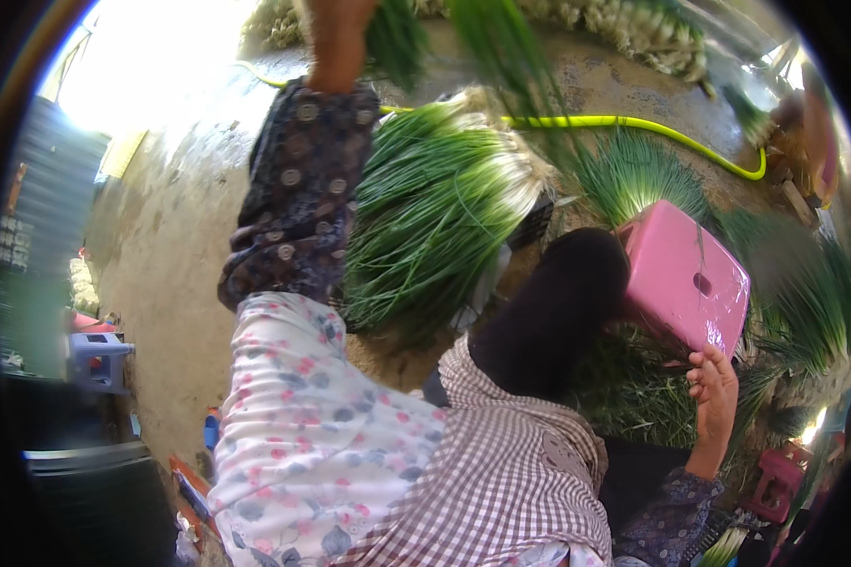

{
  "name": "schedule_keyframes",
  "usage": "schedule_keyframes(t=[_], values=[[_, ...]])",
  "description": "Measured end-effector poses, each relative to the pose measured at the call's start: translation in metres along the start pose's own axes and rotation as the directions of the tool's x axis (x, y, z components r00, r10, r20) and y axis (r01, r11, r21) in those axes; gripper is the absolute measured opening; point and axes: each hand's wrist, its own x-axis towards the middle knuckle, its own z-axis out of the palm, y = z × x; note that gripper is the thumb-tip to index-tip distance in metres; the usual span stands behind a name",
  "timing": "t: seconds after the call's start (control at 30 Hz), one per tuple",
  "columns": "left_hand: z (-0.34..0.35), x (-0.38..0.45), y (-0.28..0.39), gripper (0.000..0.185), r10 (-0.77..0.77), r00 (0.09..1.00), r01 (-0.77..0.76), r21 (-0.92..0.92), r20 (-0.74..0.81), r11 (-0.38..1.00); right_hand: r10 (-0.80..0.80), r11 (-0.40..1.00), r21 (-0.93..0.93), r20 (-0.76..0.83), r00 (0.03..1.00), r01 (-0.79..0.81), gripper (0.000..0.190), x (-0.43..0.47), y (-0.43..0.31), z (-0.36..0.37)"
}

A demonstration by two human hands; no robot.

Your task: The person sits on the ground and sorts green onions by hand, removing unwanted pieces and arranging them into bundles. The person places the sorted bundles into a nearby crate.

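Note:
At the top edge is my left hand (337, 42), its fingers cut off by the frame. Blurred green onion leaves (496, 49) hang beside it and seem to be in its grip. Below them lies a large pile of green onions (440, 191), white root ends to the right. My right hand (715, 397), palm up with loosely curled fingers, holds nothing. Its fingertips are near the lower edge of a pink plastic stool (684, 276); whether they touch cannot be told. More green onions (642, 173) stand behind the stool, and others (808, 305) lie to its right.
A yellow-green hose (610, 122) crosses the wet concrete floor (163, 241) beyond the pile. Loose leaves (645, 397) lie near my dark-clothed leg. A blue-grey stool (99, 361) stands at left, a dark red stool (774, 485) at lower right. More bunches (631, 42) line the back.

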Motion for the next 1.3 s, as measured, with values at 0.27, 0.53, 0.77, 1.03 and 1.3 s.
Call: schedule_keyframes(t=[0.27,0.53,0.77,1.03,1.3], values=[[-0.177,0.042,-0.074,0.041,0.155,0.983,-0.179,0.652,0.094,0.736,0.205,0.979,0.055,-0.167,0.965,-0.198,0.035,0.009,0.065,-0.015],[-0.088,-0.023,-0.133,0.052,-0.434,0.893,0.004,0.962,0.120,0.273,0.274,0.961,0.104,-0.246,0.929,-0.256,0.035,0.015,0.088,-0.014],[0.049,-0.153,-0.231,0.057,-0.849,0.484,0.025,0.966,0.213,0.257,0.335,0.942,0.113,-0.288,0.897,-0.315,0.033,0.018,0.104,-0.026],[0.058,-0.177,-0.258,0.046,-0.789,0.564,-0.051,0.963,0.246,0.263,0.353,0.934,0.064,-0.330,0.876,-0.352,0.032,0.020,0.110,-0.028],[-0.075,-0.082,-0.194,0.044,-0.581,0.813,0.376,0.742,0.023,0.555,0.265,0.948,-0.113,-0.230,0.936,-0.296,0.037,0.027,0.097,-0.002]])
